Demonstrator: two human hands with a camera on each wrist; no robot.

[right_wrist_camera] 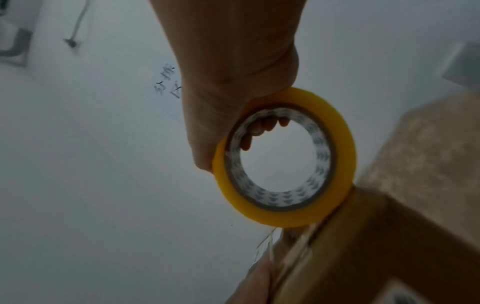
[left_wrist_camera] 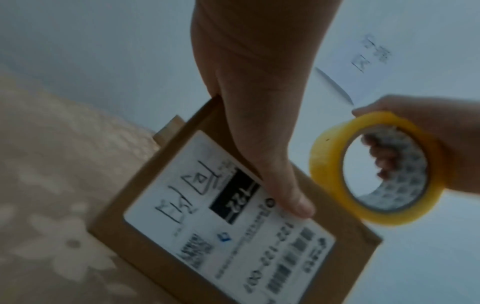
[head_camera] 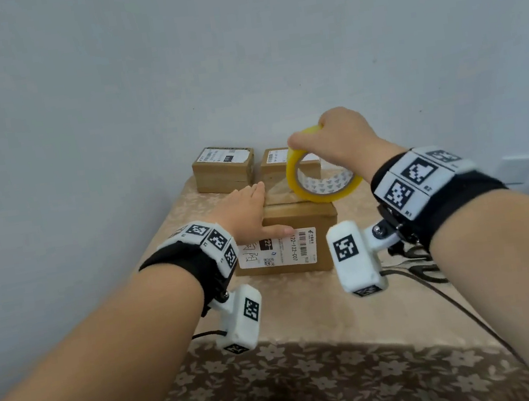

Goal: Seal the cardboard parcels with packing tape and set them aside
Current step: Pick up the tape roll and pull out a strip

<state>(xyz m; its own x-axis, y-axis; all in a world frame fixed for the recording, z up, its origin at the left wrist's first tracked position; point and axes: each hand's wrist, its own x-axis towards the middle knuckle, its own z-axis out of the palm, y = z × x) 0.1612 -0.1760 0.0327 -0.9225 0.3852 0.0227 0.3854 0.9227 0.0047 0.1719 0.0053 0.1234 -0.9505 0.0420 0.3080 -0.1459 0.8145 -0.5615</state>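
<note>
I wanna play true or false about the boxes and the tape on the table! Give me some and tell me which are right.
1. The right hand holds a yellow tape roll. True.
2. The left hand holds scissors. False: it lies flat on the near box.
3. Two more boxes, the back left box and the back right box, sit by the wall. True.
4. The near box has no label. False: a white label is on it.

My right hand (right_wrist_camera: 228, 86) grips the yellow tape roll (right_wrist_camera: 283, 211), fingers (right_wrist_camera: 259, 127) through its core, above the box (right_wrist_camera: 363, 257).
</note>
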